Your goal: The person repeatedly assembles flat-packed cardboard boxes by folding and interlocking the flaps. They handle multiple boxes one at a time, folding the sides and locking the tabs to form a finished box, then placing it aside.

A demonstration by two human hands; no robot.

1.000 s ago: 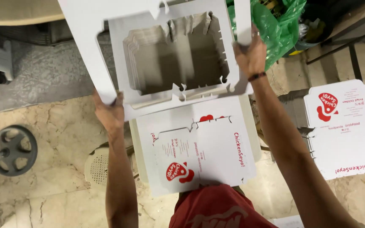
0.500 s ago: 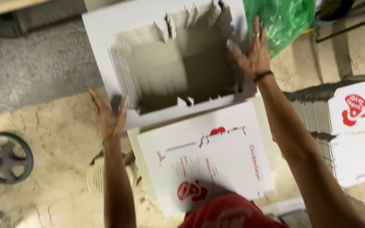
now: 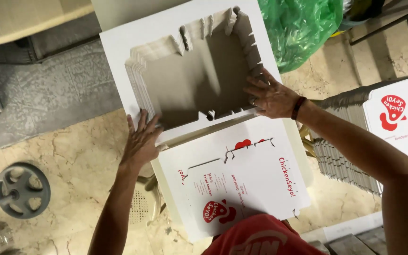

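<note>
A stack of nested white cardboard boxes point(image 3: 133, 52) with a brown inside lies open side up ahead of me. My left hand point(image 3: 142, 141) presses on its near left rim, fingers spread. At the near right rim, my right hand point(image 3: 270, 98) rests with a dark band on the wrist. Just below the stack lies a flat white box blank point(image 3: 242, 182) with red print, on a pale surface.
A green plastic bag point(image 3: 301, 28) sits at the back right. A pile of flat printed blanks point(image 3: 397, 123) stands at the right. A grey metal wheel point(image 3: 22, 190) lies on the marble floor at the left. Red cloth point(image 3: 260, 238) shows at the bottom.
The box stack came down from being held up in the air and now rests low. Both hands moved from its outer edges onto its near rim.
</note>
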